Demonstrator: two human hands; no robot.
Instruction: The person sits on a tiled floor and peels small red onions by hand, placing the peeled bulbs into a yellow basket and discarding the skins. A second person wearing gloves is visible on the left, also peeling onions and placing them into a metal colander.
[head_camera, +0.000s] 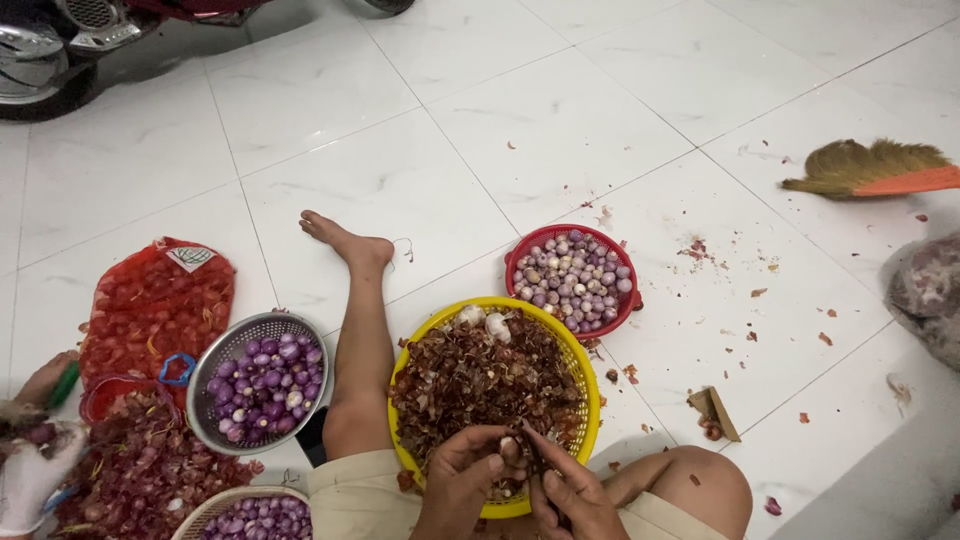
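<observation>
Head view: the person sits on the white tiled floor (560, 130) and peels small shallots over a yellow basket (584, 372) at lower centre of the frame. The left hand (462, 482) curls its fingers around a small pale shallot (507, 446), pinched at the fingertips. The right hand (575, 492) grips a dark, slim knife (533, 458), fingers wrapped tight, its tip against the bulb. The knife's long axis runs from lower right to upper left; the bulb's own axis is too hidden to tell.

By my judgement the work is well along but unfinished. Dry reddish skins fill the yellow basket, and a red basket (520, 250) just above it holds many peeled bulbs. At left, a metal colander (212, 352) holds purple shallots, and a red mesh sack (150, 300) looks full of unpeeled ones.
</observation>
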